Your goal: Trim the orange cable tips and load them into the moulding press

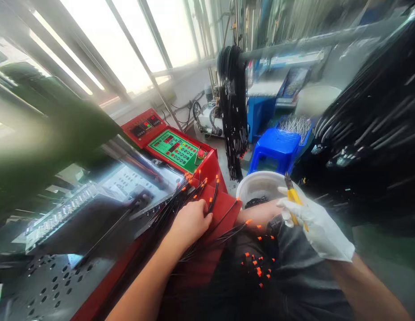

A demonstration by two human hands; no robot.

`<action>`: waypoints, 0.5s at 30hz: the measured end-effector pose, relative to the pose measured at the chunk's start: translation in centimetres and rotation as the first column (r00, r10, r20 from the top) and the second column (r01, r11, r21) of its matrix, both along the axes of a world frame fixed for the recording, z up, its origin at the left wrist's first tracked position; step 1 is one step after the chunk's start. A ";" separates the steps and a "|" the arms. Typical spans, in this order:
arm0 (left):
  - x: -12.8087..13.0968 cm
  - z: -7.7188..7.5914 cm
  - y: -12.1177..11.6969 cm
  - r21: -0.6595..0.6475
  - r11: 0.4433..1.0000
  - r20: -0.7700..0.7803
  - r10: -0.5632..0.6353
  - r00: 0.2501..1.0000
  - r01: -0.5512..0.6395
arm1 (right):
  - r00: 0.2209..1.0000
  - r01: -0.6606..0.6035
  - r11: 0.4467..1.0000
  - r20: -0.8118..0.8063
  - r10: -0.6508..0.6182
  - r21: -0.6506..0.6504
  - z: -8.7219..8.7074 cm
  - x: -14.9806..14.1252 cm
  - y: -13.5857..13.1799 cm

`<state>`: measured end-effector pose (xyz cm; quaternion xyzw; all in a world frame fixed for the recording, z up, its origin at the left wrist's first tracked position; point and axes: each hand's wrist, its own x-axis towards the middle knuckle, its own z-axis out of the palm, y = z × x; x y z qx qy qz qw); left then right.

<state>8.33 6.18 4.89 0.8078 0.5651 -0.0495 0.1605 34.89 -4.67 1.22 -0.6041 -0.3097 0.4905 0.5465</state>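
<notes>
My left hand (191, 220) is bare, with its fingers curled in over black cables (167, 207) on the red machine ledge; exactly which strands it grips is hidden. Orange caps (217, 179) mark the cable ends, which fan out past my knuckles. In a white glove, my right hand (316, 223) is closed around yellow-handled cutting pliers (293, 200), jaws pointing up. Several small orange-tipped pieces (259, 270) lie on the dark cloth over my lap (294, 285). Behind the pliers, bare skin (256, 210) shows; whose limb it is I cannot tell.
A red machine with a green control panel (176, 149) and red button (201, 154) stands ahead. Beyond my right hand are a white bucket (247, 183) and a blue stool (277, 145). Black cable bundles hang from a rail (294, 47). At left lies a perforated metal plate (50, 285).
</notes>
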 end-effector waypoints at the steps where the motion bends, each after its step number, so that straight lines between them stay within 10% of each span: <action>1: 0.3 -0.2 -0.1 0.016 1.000 -0.017 0.001 1.000 -0.001 | 1.000 -0.008 1.000 0.004 0.008 0.006 -0.1 0.0 0.0; 6: 0.4 -0.5 0.3 0.011 1.000 0.036 0.026 0.999 -0.026 | 0.999 -0.023 1.000 0.037 0.023 0.008 0.0 -0.2 -0.1; 9: 0.2 -0.2 0.5 -0.205 0.978 0.265 0.082 0.961 -0.027 | 1.000 0.000 1.000 -0.004 0.000 0.001 0.3 -0.3 0.0; 12: 0.5 0.6 0.4 -0.471 0.879 0.524 0.208 0.826 0.077 | 1.000 0.014 1.000 -0.021 -0.014 -0.004 0.5 -0.4 0.1; 15: 1.4 1.9 0.2 -0.471 0.866 0.695 0.244 0.676 0.171 | 0.997 0.019 1.000 0.078 -0.018 -0.013 1.0 -0.6 0.1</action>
